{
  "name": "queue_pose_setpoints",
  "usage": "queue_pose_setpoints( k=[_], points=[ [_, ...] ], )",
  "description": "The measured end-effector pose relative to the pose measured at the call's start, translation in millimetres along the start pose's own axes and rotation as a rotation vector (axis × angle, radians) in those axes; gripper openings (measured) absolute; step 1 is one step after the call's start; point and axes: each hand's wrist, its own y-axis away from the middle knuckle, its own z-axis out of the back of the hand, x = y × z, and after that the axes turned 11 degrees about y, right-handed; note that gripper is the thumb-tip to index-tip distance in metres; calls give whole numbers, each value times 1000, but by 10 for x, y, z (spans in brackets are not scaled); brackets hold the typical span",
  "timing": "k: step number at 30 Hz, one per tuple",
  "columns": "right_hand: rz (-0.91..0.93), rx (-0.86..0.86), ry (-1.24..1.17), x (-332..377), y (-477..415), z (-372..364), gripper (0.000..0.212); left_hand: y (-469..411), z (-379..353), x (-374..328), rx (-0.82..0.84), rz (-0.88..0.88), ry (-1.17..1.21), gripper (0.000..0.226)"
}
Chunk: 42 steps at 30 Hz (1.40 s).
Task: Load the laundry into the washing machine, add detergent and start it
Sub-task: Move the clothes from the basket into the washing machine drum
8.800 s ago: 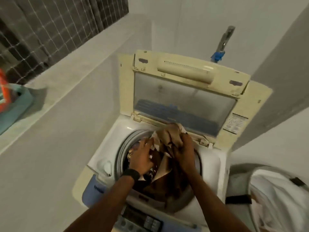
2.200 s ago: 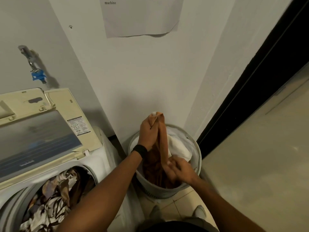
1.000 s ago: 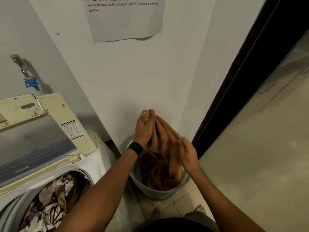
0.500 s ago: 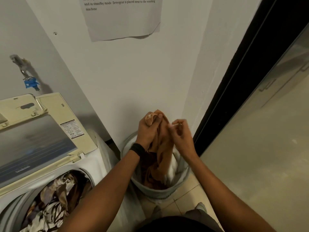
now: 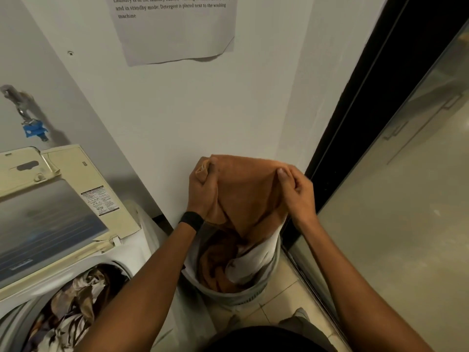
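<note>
In the head view, the left hand [image 5: 203, 191] clenched one top corner of the orange towel [image 5: 246, 191] and the right hand [image 5: 295, 193] pinched the other, spreading it above the laundry basket [image 5: 245, 295], its lower end inside. The towel hid the basket's far rim; the washing machine [image 5: 132, 252] at left, lid [image 5: 50, 219] raised, patterned clothes [image 5: 71, 301] in its drum, was cut off by the frame.

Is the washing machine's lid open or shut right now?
Open: the cream plastic lid stands raised, and patterned clothes show in the uncovered round drum.
</note>
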Motion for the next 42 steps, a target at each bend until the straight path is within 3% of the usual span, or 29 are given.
queue_pose_setpoints(
  k=[4, 7, 11, 14, 17, 21, 27, 33, 35, 39, 42],
  points=[
    [114, 151, 46, 312, -261, -142, 17, 1, 21, -30, 156, -87, -107, 59],
    [192, 295, 82, 334, -274, -412, 17, 70, -106, -66, 355, -38, -113, 45],
    [-129, 184, -190, 157, -127, -533, 36, 139, -192, -76, 180, -41, -12, 14],
    [-83, 158, -28, -120, 149, -647, 33, 68, -188, -136, 86, -30, 35, 17],
    [-16, 207, 109, -418, 546, -826, 21, 5, -225, -159, 94, -63, -3, 20],
    [-92, 148, 242, -732, 800, -916, 12, -30, -228, -156, 88, -81, 8, 18],
    [-502, -32, -133, -736, 598, -770, 12, -100, -144, -55, 29, -77, -39, 20],
    [-225, -241, -75, -167, 134, -351, 11, -74, 145, -19, -35, -89, -62, 28],
    [-110, -238, -83, 210, -158, -246, 9, -78, 212, -84, -62, -109, -43, 27],
    [34, -125, -228, 865, -643, -146, 10, -103, 296, -206, -62, -173, -39, 24],
    [74, 132, -203, 979, -717, -333, 9, -69, 244, -263, 17, -178, -15, 20]
  ],
)
